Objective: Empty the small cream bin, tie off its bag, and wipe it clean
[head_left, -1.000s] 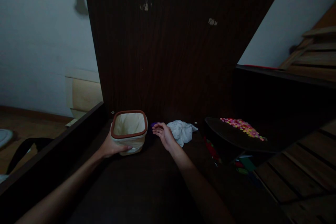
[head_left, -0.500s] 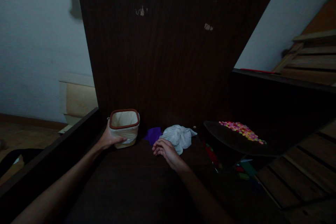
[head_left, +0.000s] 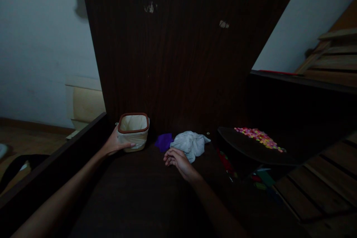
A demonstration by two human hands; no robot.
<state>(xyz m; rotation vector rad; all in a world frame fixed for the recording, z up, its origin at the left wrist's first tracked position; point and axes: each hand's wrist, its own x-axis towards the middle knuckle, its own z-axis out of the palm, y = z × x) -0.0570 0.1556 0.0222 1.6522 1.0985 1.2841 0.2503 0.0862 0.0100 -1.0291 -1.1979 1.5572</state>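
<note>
A small waste bin point(head_left: 133, 145) with a brown rim and a pale bag lining stands upright at the back left of the dark surface. My left hand point(head_left: 117, 143) grips its left side, thumb across the front. My right hand point(head_left: 177, 160) rests low over the surface, with its fingers loosely bent and nothing seen in them. Just behind it lies a crumpled whitish plastic bag or cloth point(head_left: 192, 145); whether the fingers touch it I cannot tell. Between the bin and that bundle sits a purple cloth-like piece point(head_left: 164, 142).
A tall dark wooden panel point(head_left: 173, 63) closes off the back, and a low dark side board point(head_left: 55, 156) runs along the left. On the right, a curved shelf point(head_left: 245, 150) carries a string of pink and yellow pieces point(head_left: 260, 138). Small coloured items point(head_left: 260, 182) lie beneath it.
The camera view has shifted slightly. Both hands keep nearly the same place, the left still on the bin and the right in front of the whitish bundle.
</note>
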